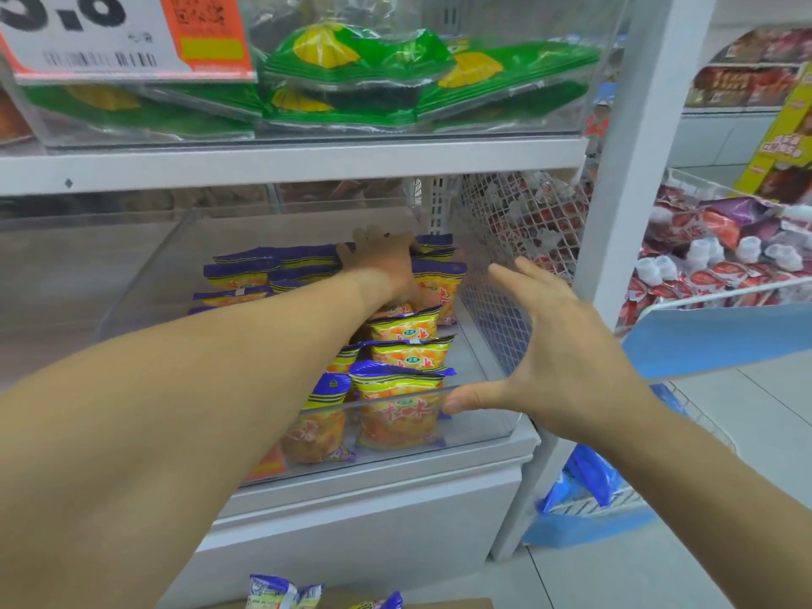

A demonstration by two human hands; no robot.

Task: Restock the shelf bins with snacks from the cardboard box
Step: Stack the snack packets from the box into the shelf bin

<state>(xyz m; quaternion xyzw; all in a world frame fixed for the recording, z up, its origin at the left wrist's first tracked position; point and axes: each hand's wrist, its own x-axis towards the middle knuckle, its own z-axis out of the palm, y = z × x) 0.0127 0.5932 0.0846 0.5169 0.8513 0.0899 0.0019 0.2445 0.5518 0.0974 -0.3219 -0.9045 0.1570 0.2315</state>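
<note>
Orange-and-yellow snack packets (406,353) with purple tops fill the right half of a clear acrylic shelf bin (479,426) on the lower shelf, standing in rows from the front wall back toward the rear. The front-most packet (397,408) leans against the bin's front wall near its right corner. The left hand (386,261) reaches deep into the bin, fingers spread flat and pressing on the packets at the back; it grips nothing that can be seen, though the fingertips are blurred behind the glare. The right hand (558,345) hovers released, fingers straight, thumb touching or just above the bin's front rim at the right corner, as if steadying it. More packets of the same kind (281,593) show at the bottom edge of the view, apparently in the cardboard box (448,603), of which only a brown sliver is visible.

The step in hand looks like tidying and pushing stock back to make room. Next would likely be withdrawing the left arm and fetching another handful from the box, then setting it into the bare left side or front row.

Above sits another clear bin of green packets (360,72) with a price tag (118,37); a wire mesh basket (523,222) of red sweets stands just beside the bin on the right
</note>
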